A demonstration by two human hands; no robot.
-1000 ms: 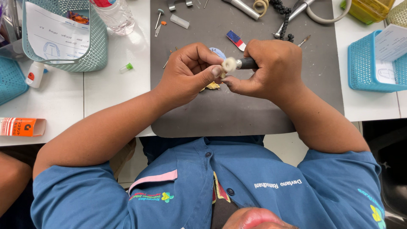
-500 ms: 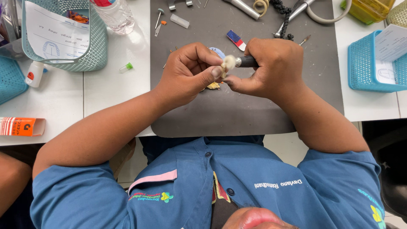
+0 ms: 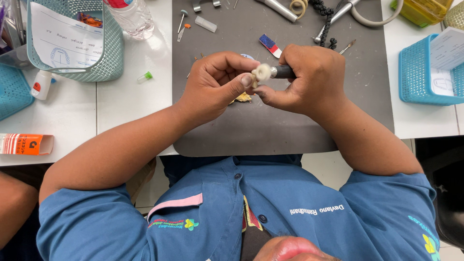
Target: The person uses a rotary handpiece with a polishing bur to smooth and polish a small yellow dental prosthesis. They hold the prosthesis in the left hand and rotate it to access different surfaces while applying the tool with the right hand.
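My right hand (image 3: pixel 309 79) grips a dark handpiece (image 3: pixel 282 72) with a cream polishing wheel (image 3: pixel 263 72) at its tip. My left hand (image 3: pixel 215 84) pinches a small pale piece against that wheel; the piece is mostly hidden by the thumb and fingers. Both hands meet above a dark grey mat (image 3: pixel 270 125). A small yellowish fragment (image 3: pixel 243 98) lies on the mat just under the hands.
A teal mesh basket (image 3: pixel 104 65) with a paper sheet stands at the left, by a clear bottle (image 3: pixel 133 17). A blue basket (image 3: pixel 415 77) sits at the right. Small tools, a red-blue strip (image 3: pixel 268 45) and a coiled cord (image 3: pixel 323 17) lie at the mat's far edge. An orange box (image 3: pixel 24 144) lies at the left.
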